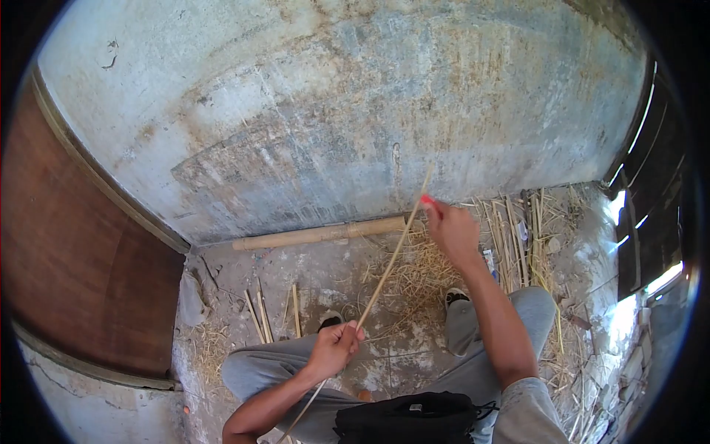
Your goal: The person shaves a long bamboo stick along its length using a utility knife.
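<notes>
Two hands on one thin bamboo strip (388, 270), so neither's nearer. Left hand (334, 348) has its fingers curled shut round it; right hand (453, 233) pinches it farther out, fingers closed. It slants between them, tip poking past the right fingers toward the wall (296, 111), tail running back under the left wrist. Pale tan, skinny, pretty straight up top.

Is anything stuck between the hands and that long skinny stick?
Nothing visible at the left hand: it grips the stick. The right hand grips it farther along, with something red at its fingertips; I can't tell whether that sits in between.
</notes>
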### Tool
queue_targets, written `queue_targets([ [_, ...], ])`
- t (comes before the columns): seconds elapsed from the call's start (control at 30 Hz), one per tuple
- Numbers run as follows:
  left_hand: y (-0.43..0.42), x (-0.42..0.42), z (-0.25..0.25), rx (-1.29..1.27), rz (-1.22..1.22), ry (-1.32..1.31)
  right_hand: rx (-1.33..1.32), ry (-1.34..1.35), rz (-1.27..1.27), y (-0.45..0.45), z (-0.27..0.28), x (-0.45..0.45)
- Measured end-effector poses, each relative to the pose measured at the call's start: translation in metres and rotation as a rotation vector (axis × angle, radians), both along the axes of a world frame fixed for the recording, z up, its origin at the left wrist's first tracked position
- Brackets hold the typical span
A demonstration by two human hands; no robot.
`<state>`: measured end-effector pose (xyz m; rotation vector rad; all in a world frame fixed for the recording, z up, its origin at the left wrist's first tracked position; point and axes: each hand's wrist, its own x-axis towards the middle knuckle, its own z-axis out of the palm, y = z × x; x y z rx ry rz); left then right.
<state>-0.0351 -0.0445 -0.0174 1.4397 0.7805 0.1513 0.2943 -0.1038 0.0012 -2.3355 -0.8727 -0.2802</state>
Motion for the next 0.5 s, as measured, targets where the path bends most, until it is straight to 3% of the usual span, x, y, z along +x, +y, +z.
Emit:
queue_targets([
  [0.17,-0.002,-0.010,-0.004,0.013,-0.060,0.041,0.076,0.086,-0.128,-0.021,0.013,0.031],
  [0.23,0.006,-0.008,0.005,-0.052,-0.029,0.067,0.237,0.152,-0.079,-0.017,0.016,0.012],
  [0.3,0.011,-0.002,0.018,-0.235,0.007,0.105,0.224,0.252,-0.010,-0.012,0.017,0.006],
  [0.47,0.015,0.006,0.018,-0.308,-0.050,0.083,0.319,0.404,0.109,-0.002,-0.008,0.019],
  [0.5,0.016,0.007,0.017,-0.345,-0.042,0.091,0.604,0.941,0.126,-0.003,-0.002,0.015],
])
